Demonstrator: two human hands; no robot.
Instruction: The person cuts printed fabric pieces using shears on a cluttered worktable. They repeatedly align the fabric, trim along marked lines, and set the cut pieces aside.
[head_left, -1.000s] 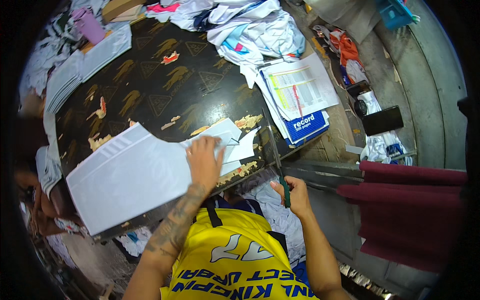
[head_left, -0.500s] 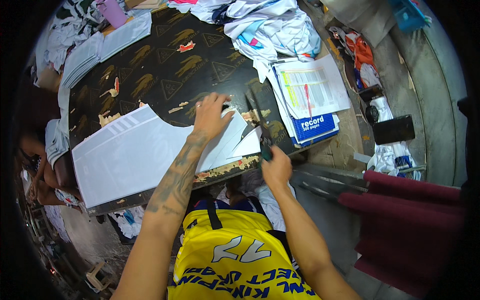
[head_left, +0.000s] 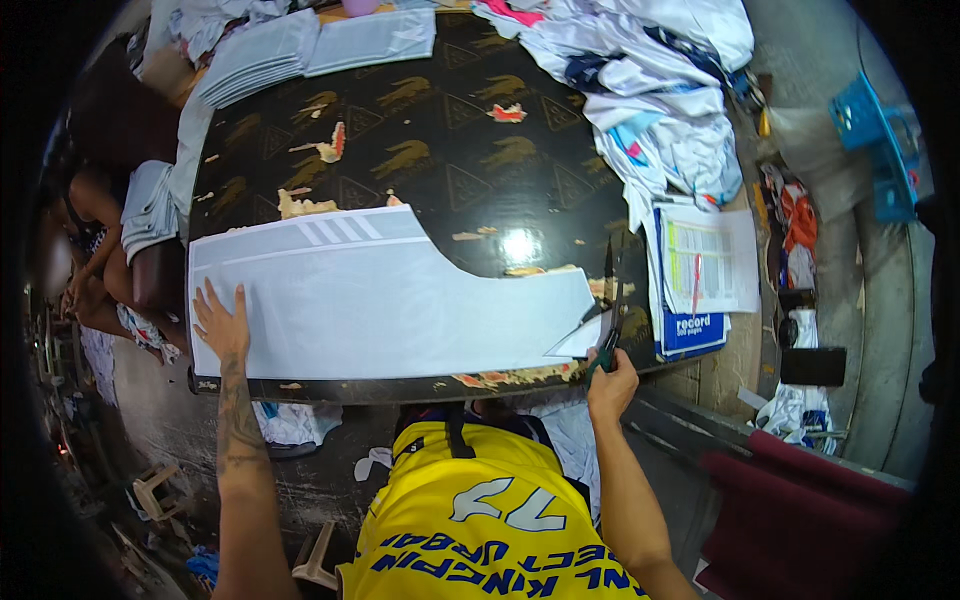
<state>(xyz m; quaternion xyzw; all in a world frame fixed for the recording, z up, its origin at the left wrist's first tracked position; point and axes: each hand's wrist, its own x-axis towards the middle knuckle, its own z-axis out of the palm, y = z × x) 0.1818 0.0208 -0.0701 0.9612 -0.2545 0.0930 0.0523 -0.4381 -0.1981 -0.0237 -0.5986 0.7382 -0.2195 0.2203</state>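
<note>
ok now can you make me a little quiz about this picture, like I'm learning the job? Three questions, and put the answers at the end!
1. Pick one. What is the right hand holding?
A) a ruler
B) scissors
C) a spool of thread

2. True or false: the left hand is at the same end of the big white piece as the scissors.

3. Fill in the colour: the book sticking out from under the printed sheets is ____.

Key:
1. B
2. False; it is at the opposite end.
3. Blue
</note>
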